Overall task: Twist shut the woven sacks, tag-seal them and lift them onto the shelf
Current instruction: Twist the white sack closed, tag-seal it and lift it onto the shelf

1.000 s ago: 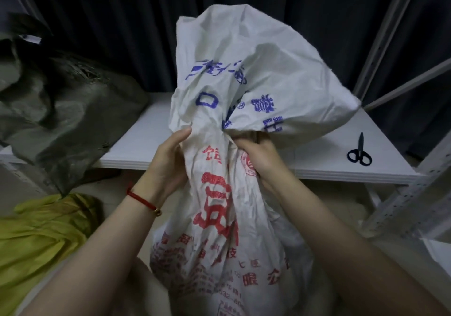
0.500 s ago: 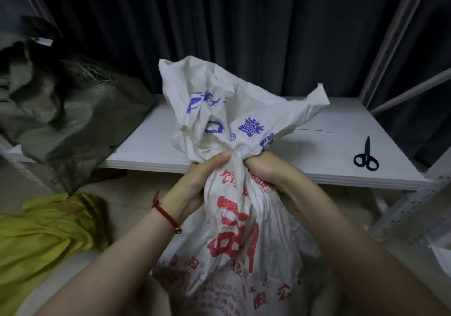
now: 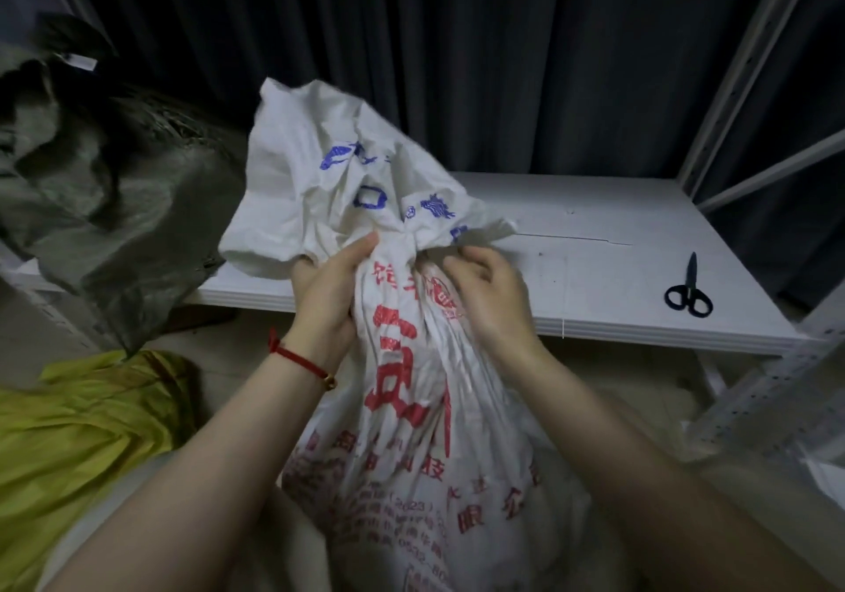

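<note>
Head view: a white woven sack (image 3: 411, 408) with red and blue print stands in the lower middle of the frame, between the person's forearms, in front of the white shelf board (image 3: 594, 271). Its neck is gathered at the centre, and the loose mouth fans out above it, up and to the left. The left hand (image 3: 327, 294), with a red cord bracelet (image 3: 302, 360) on its wrist, is wrapped around the neck from the left and grips it. The right hand (image 3: 494, 299) lies against the right side of the neck with bent fingers; motion blur hides whether they clasp the fabric, so I cannot tell. At the upper left a grey-green sack (image 3: 114, 207) slumps on the board's left end, a small white tag (image 3: 77, 61) near its top. Black scissors (image 3: 688, 292) lie on the board at the right, well apart from the hands. Yellow fabric (image 3: 77, 431) lies crumpled at the lower left, and a dark curtain (image 3: 457, 42) hangs behind
</note>
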